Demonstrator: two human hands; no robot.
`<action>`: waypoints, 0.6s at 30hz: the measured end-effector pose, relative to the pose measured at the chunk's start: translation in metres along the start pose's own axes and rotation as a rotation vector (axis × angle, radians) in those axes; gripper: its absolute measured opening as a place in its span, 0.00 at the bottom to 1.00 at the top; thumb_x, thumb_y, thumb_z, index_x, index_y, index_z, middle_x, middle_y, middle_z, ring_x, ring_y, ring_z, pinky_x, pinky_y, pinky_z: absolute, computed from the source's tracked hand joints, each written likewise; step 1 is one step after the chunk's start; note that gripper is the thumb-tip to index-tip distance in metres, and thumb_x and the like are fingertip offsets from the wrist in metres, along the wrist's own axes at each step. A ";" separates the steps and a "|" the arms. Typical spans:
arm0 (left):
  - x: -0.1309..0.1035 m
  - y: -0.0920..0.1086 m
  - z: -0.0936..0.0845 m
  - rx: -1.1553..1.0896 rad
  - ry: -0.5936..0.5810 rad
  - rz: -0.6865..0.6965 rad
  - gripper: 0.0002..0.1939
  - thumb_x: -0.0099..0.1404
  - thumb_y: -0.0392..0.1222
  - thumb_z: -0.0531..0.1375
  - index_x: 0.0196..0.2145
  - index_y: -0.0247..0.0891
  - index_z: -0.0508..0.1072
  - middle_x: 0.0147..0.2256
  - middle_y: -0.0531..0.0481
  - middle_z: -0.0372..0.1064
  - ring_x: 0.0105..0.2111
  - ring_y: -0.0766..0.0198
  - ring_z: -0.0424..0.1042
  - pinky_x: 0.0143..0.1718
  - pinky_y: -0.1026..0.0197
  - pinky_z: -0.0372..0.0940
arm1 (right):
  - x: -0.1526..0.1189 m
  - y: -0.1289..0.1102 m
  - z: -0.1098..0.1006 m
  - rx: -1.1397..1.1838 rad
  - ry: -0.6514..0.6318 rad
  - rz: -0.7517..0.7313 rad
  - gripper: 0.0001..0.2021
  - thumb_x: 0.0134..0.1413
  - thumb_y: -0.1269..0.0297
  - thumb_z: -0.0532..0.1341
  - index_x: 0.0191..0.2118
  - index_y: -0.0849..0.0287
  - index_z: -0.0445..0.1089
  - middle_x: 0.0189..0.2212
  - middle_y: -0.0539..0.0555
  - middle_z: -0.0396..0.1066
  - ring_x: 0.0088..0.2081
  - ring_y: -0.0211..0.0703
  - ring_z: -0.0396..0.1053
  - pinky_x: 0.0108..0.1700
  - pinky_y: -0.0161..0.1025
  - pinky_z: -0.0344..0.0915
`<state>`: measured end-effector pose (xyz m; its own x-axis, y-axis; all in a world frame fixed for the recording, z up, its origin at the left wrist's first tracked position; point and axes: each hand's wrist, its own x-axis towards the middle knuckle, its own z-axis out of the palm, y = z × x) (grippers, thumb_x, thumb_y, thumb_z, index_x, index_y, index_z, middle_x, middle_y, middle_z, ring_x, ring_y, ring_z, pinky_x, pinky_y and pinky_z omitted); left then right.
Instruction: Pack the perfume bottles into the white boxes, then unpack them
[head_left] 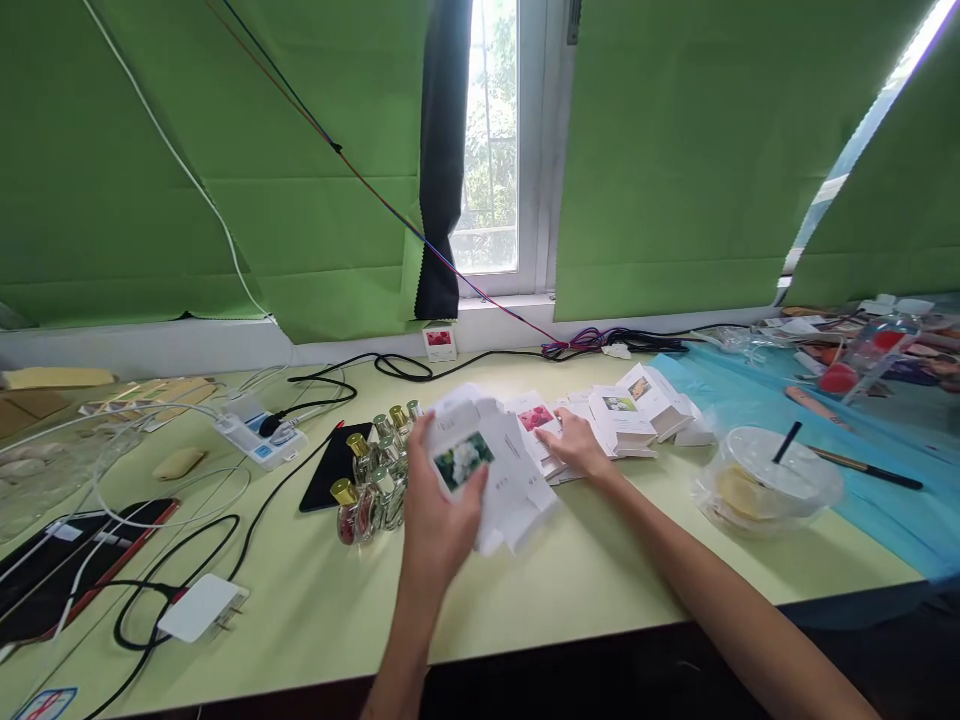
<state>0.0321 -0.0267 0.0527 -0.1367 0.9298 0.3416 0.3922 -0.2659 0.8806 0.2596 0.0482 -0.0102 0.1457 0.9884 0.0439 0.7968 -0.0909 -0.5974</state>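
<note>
My left hand (446,505) grips a stack of flattened white cartons (506,480), lifted a little above the table and tilted; the top one bears a picture of a white flower. At the right, my right hand (574,445) has its fingers closed on the edge of a white carton with a pink flower picture (536,420). More flattened cartons (622,410) with flower pictures lie in an overlapping pile beyond that hand. Left of the stack stand several small glass perfume bottles (367,480) with gold and green caps, partly hidden by my left hand.
A dark tablet or phone (326,475) lies behind the bottles. Cables and a power strip (259,435) cover the left side, with a white charger (202,608) nearer. A bagged plastic bowl (772,480) and blue plastic sheet (877,510) lie right. One upright carton (439,343) stands by the wall.
</note>
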 end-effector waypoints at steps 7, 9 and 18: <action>0.126 -0.032 0.061 0.217 -0.153 -0.119 0.36 0.58 0.33 0.65 0.63 0.40 0.62 0.51 0.41 0.76 0.48 0.51 0.78 0.51 0.54 0.72 | 0.005 -0.004 -0.008 -0.078 -0.007 0.014 0.17 0.62 0.57 0.63 0.48 0.67 0.74 0.49 0.69 0.77 0.52 0.58 0.74 0.49 0.41 0.66; 0.129 -0.049 0.080 0.276 -0.214 -0.139 0.36 0.54 0.33 0.68 0.60 0.38 0.67 0.49 0.40 0.78 0.49 0.49 0.77 0.52 0.54 0.71 | 0.008 -0.005 -0.012 -0.093 -0.004 0.020 0.15 0.60 0.59 0.65 0.45 0.67 0.76 0.47 0.68 0.79 0.50 0.57 0.75 0.48 0.39 0.66; 0.106 -0.064 0.098 0.576 -0.226 -0.086 0.35 0.65 0.44 0.63 0.67 0.36 0.60 0.54 0.30 0.69 0.59 0.38 0.66 0.59 0.45 0.61 | 0.028 0.013 -0.093 -0.197 0.357 0.363 0.26 0.67 0.55 0.57 0.65 0.62 0.61 0.64 0.72 0.62 0.66 0.66 0.59 0.65 0.55 0.54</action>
<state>0.0816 0.1136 0.0002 -0.0184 0.9894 0.1441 0.8243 -0.0666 0.5622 0.3287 0.0636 0.0577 0.5943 0.7897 0.1523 0.7482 -0.4735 -0.4647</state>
